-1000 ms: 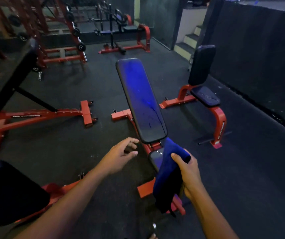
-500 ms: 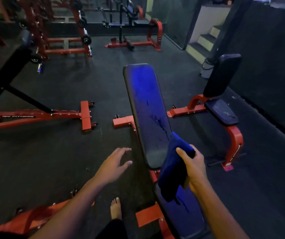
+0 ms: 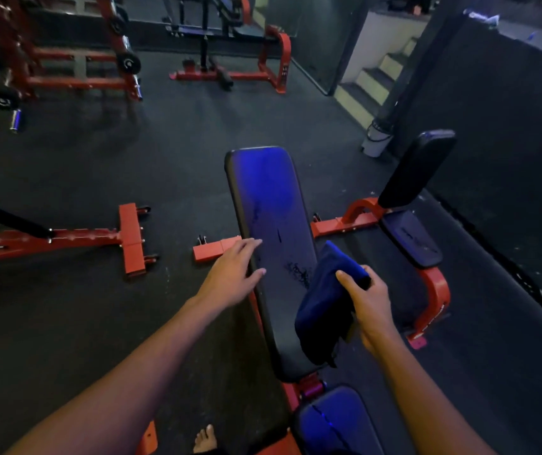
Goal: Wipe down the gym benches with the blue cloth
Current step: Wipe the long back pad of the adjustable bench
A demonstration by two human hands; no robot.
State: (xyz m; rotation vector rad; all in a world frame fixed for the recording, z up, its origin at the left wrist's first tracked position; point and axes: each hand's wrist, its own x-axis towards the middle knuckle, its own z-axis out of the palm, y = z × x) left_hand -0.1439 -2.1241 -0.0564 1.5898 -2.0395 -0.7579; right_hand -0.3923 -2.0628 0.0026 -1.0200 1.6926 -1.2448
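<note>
Left hand (image 3: 230, 277) has come forward since a second ago: then it hung in the air short of the bench's near end, now its straight, relaxed fingers lie at the left edge of the long back pad (image 3: 273, 244), about midway along it. Whether they press or only touch, cannot tell. It holds nothing.

Right hand (image 3: 366, 302) has also travelled up the bench. A second ago it held the blue cloth (image 3: 323, 307) down by the gap between seat and back pad; now it is beside the right edge of the back pad, near the middle. Fingers and thumb are curled round the cloth's top, gripping it.

Cloth: dark blue, soft, bunched at the grip, the rest hanging in a loose fold over the pad's right side. Seems to hang above the pad, not flat on it; contact unclear.

Reading: both hands are now at the pad, one steadying, one bringing the cloth. Wiping of this bench looks about to begin, not yet under way.

Back pad: black, long, narrow, glossy, with a blue sheen toward the far end. Dark streaks and a scribbled-looking patch of marks (image 3: 297, 269) sit near the middle, just left of the cloth. The small seat pad (image 3: 335, 418) lies at the near end, on a red frame.

Other benches: an upright one (image 3: 415, 169) off the right edge, another red frame (image 3: 92, 238) to the left. Judging by the task, those remain to do.
</note>
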